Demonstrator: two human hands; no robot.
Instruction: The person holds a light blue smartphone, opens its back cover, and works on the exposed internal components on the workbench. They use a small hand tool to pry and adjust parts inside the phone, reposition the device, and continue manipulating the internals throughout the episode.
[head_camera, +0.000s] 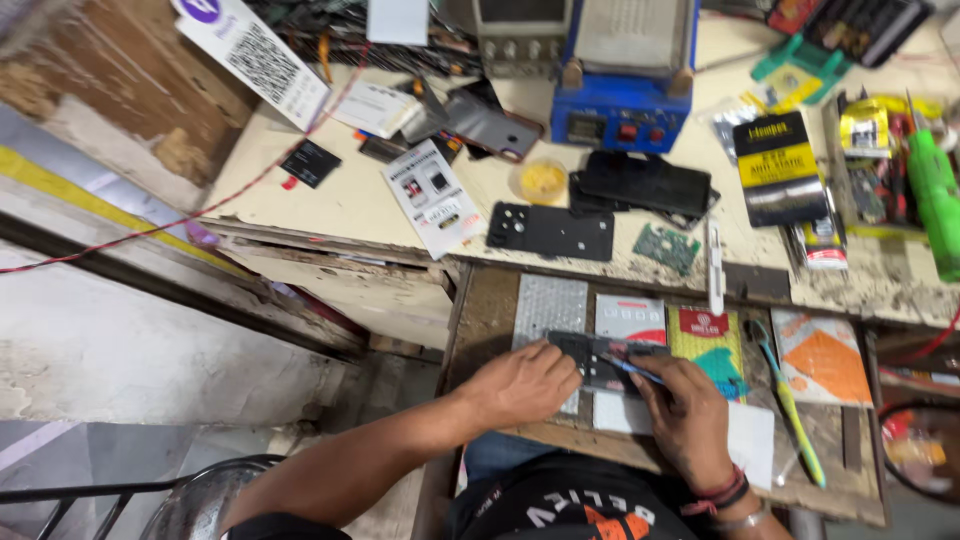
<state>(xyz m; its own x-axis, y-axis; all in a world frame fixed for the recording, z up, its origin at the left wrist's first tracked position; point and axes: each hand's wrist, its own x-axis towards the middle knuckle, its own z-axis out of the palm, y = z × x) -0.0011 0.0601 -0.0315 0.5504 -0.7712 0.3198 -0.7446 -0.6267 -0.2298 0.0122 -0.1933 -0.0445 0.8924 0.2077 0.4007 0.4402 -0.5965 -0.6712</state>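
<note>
Two hands on one job, head view only; left hand (520, 385) pressed flat on the left end of a dark phone frame (600, 362), pinning it down, fingers curled over its edge; right hand (685, 415) pinched shut on a thin blue tool (632, 371), tip touching the frame's middle. Frame lies in the pull-out drawer (480, 320) on a silver bubble-wrap sheet (550, 305) and small packets, red-white (630, 318) and yellow-green (708, 340) just behind it. Open room: tight; drawer's left wall sits close to the left wrist, its front edge runs under both forearms; a green toothbrush (790, 400) lies diagonally just right of the right hand, orange packet (822, 355) beyond it. Bench top (340, 200) above the drawer has a chipped front edge; black back cover (550, 232), green circuit board (667, 247) and white tweezers-like stick (715, 268) sit near that lip. Blue heater unit (620, 110) further back; bare bench patch at left.
</note>
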